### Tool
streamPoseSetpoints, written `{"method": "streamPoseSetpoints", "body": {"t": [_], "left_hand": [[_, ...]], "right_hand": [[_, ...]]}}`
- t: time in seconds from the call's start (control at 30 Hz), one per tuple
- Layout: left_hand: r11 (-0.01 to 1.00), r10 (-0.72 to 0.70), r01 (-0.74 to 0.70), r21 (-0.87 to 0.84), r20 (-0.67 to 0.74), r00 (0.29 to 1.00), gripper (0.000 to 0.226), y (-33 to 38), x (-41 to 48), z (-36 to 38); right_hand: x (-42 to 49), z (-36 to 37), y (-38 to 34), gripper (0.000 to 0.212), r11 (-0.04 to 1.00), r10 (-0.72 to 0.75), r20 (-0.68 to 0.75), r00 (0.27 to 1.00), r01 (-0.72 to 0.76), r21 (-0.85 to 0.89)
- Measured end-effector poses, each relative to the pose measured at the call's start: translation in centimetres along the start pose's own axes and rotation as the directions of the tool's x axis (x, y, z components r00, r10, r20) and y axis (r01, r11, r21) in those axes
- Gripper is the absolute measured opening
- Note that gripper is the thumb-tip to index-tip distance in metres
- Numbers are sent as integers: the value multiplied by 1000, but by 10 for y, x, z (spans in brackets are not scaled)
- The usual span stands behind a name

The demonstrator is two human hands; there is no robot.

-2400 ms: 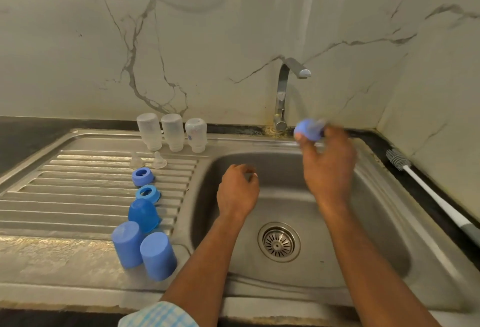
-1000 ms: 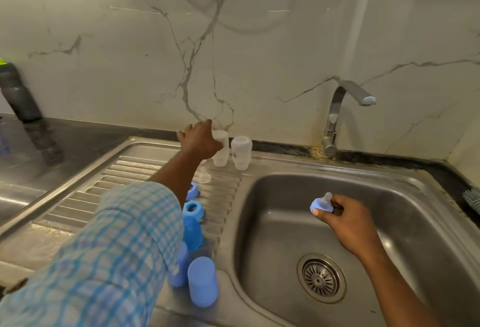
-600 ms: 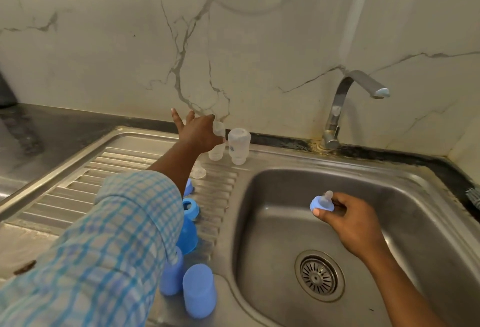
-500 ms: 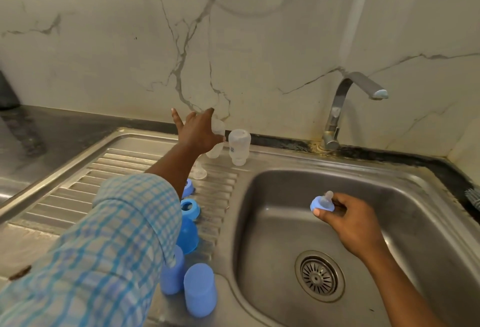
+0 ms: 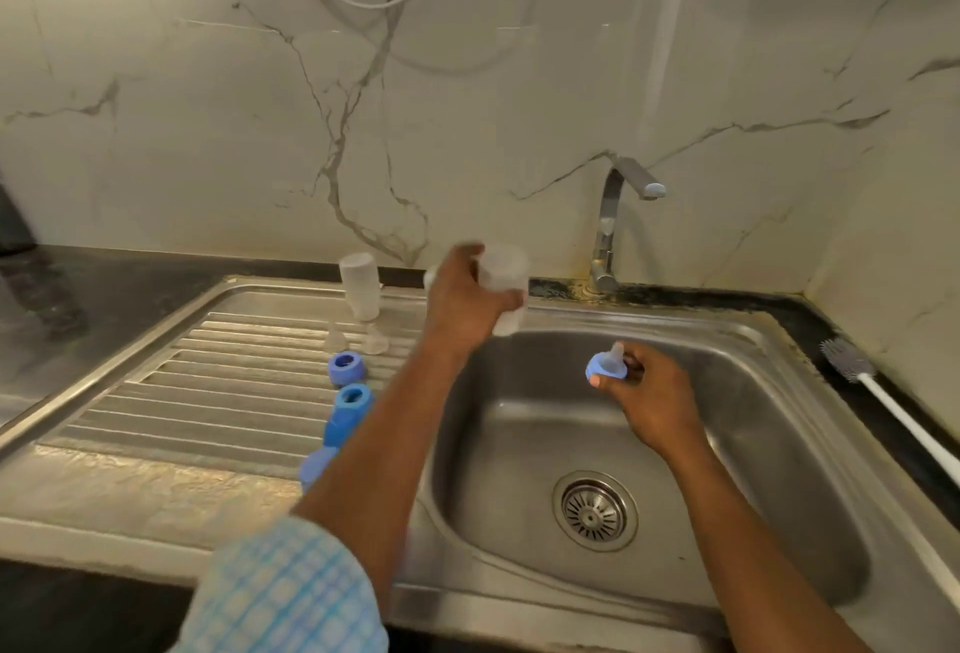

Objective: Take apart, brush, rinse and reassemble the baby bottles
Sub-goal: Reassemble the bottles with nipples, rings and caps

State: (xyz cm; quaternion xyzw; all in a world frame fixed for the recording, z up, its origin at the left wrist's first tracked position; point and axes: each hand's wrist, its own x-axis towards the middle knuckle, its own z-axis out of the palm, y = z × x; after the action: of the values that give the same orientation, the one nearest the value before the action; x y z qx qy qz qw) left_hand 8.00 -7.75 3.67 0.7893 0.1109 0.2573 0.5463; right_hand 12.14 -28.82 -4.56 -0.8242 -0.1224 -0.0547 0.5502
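Steel ribs of the draining board (image 5: 208,392) lie to your left. At its back stands one frosted bottle (image 5: 359,289), mouth down, with two clear teats (image 5: 374,343) just in front. From there a line of screw rings (image 5: 347,369) and blue caps (image 5: 337,431) runs toward you, partly hidden by your forearm. Your left hand (image 5: 462,304) grips a second bottle (image 5: 505,278), pale, see-through and blurred, raised over the basin's (image 5: 779,444) back-left corner. Your right hand (image 5: 649,392) pinches a blue ring (image 5: 602,366) fitted with a clear teat pointing up, held above the basin. A white-handled brush (image 5: 883,403) lies on the counter, far right.
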Motion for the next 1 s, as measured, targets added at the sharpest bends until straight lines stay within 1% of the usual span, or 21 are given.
{"method": "streamPoseSetpoints", "body": {"t": [0.1, 0.2, 0.33, 0.37, 0.43, 0.47, 0.53, 0.57, 0.6, 0.63, 0.67, 0.7, 0.73, 0.77, 0.8, 0.83, 0.87, 0.9, 0.93, 0.97, 1.0], "left_hand": [[998, -40, 45, -37, 135, 990, 52, -16, -37, 44], [998, -60, 63, -24, 134, 989, 58, -30, -52, 73], [996, -51, 42, 76, 120, 991, 59, -54, -63, 92], [992, -30, 15, 124, 120, 992, 59, -54, -65, 98], [981, 93, -95, 169, 17, 995, 62, -42, -69, 102], [976, 198, -190, 103, -71, 978, 63, -30, -67, 102], [918, 387, -397, -7, -212, 897, 63, -10, -68, 100], [893, 443, -450, 16, -211, 871, 62, -9, -68, 99], [896, 444, -440, 59, -136, 886, 62, -14, -65, 98], [920, 357, -353, 171, 6, 934, 62, -20, -64, 98], [910, 255, -282, 304, 124, 959, 64, -27, -66, 99], [900, 199, -249, 356, 173, 965, 65, -33, -69, 101], [914, 249, -277, 298, 128, 960, 66, -35, -71, 101], [931, 320, -317, 179, 16, 947, 66, -29, -73, 101], [926, 363, -355, 132, -48, 930, 66, -27, -72, 104], [919, 379, -373, 127, -31, 925, 65, -27, -69, 105], [913, 331, -342, 222, 85, 940, 65, -30, -73, 106], [881, 249, -308, 359, 203, 947, 64, -33, -77, 106], [868, 201, -275, 414, 214, 956, 63, -37, -78, 106], [884, 223, -262, 386, 144, 964, 62, -39, -79, 105], [918, 262, -262, 297, 41, 964, 63, -37, -81, 101]], "right_hand": [[-10, -24, -4, 19, 998, -61, 18, 998, 62, -23], [-21, -45, 3, 21, 987, -31, 97, 995, 46, -153], [-19, -57, 22, 10, 962, 85, 101, 991, -56, -266], [-15, -57, 24, 10, 945, 97, 70, 993, -70, -319], [-9, -55, 16, 12, 921, -24, -56, 998, 0, -390], [-9, -57, 2, 9, 922, -144, -179, 973, 66, -381], [-12, -64, -25, 19, 891, -445, -466, 765, 328, -313], [-10, -67, -24, 24, 857, -515, -528, 675, 398, -328], [-8, -68, -17, 26, 850, -526, -523, 671, 383, -362], [-3, -68, -4, 24, 888, -418, -435, 798, 258, -380], [0, -65, 11, 22, 914, -165, -280, 946, 40, -404], [-1, -64, 24, 21, 894, 59, -167, 984, -127, -430], [-2, -64, 23, 22, 893, 88, -156, 984, -147, -426], [1, -67, 17, 21, 923, -69, -263, 962, -38, -383], [1, -69, 7, 20, 931, -276, -420, 864, 133, -339], [6, -71, 8, 19, 924, -351, -490, 798, 211, -318], [6, -69, 7, 21, 917, -345, -441, 829, 198, -345], [4, -65, 13, 24, 924, -199, -307, 931, 73, -376], [2, -63, 24, 26, 896, 38, -179, 983, -113, -429], [2, -61, 30, 26, 875, 96, -181, 979, -169, -453], [4, -61, 31, 23, 882, 14, -279, 960, -143, -448]]}}
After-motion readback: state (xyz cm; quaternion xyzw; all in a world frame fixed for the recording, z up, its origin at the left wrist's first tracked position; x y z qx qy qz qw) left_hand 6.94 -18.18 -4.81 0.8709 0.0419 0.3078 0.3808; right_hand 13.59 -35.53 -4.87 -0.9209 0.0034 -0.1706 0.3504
